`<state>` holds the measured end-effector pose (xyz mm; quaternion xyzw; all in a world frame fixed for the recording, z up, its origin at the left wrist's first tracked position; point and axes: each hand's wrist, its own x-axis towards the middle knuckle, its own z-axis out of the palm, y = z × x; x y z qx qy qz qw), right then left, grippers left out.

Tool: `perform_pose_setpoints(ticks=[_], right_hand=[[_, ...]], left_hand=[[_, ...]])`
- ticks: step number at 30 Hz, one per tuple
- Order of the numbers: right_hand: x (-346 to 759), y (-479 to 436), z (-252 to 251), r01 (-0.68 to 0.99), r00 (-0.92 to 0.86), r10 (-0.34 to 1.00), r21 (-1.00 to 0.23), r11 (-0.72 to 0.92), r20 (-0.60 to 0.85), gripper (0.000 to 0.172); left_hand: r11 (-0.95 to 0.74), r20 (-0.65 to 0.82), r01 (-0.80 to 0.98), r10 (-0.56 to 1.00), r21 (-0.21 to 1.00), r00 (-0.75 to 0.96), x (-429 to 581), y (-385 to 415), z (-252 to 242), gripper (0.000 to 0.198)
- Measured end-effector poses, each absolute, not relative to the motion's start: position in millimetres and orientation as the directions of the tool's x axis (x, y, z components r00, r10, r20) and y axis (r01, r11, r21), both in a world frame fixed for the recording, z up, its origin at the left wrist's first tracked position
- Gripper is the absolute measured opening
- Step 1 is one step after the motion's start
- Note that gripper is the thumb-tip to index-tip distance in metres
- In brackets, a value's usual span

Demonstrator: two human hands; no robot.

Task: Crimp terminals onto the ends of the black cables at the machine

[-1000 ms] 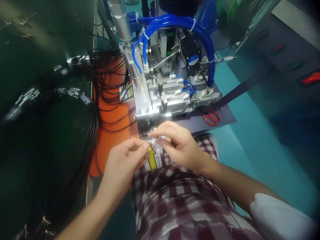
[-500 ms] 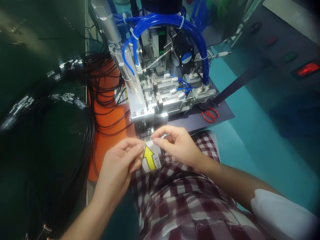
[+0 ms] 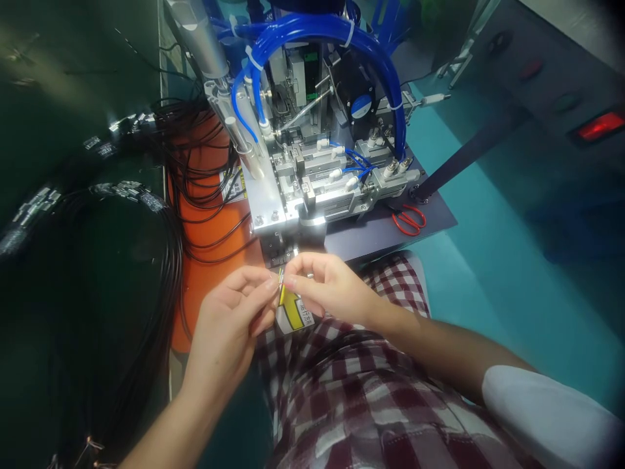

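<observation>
Thin coloured wire ends stick up between my two hands, in front of the metal machine. My left hand pinches them between thumb and forefinger. From the right, my right hand meets them with thumb and forefinger closed; its fingertips are at the wires, close to the left fingertips. Below the hands lies a white label with a yellow arrow, partly covered by my right hand. The rest of the wire is hidden by my left hand.
Black cables with shiny ends lie at the left, some across an orange surface. Red-handled scissors rest on the dark machine base. Blue hoses arch over the machine. A red lit switch is at the right.
My right hand has moved left, from beside the wires to touching them, and now covers more of the arrow label. My left hand keeps its pinch. The view has shifted slightly.
</observation>
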<state>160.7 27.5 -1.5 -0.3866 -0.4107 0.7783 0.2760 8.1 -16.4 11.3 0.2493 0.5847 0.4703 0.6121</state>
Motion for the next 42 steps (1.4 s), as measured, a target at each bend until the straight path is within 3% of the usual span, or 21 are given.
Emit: perform_pose_setpoints(ticks=[6,16,23,30,42], right_hand=[[160,28,-3,-0.149,-0.525,0.772,-0.855,-0.497,-0.358,0.015],[168,42,8,0.009,-0.570,0.716,-0.874,-0.487,-0.404,0.012],[163,37,0,-0.114,-0.590,0.726,-0.853,-0.509,-0.354,0.009],[157,28,-9,-0.295,-0.580,0.692,-0.681,-0.670,-0.430,0.029],[168,34,-9,-0.227,-0.625,0.688,-0.758,-0.612,-0.369,0.031]], left_hand=[[0.428,-0.474,-0.273,0.871,0.861,-0.127,7,-16,13,0.029],[0.433,-0.465,-0.228,0.879,0.872,-0.110,7,-16,7,0.029],[0.433,-0.464,-0.266,0.884,0.861,-0.065,6,-19,8,0.027],[0.394,-0.439,-0.330,0.896,0.858,-0.070,7,-19,7,0.028],[0.439,-0.459,-0.245,0.888,0.864,-0.029,7,-19,9,0.028]])
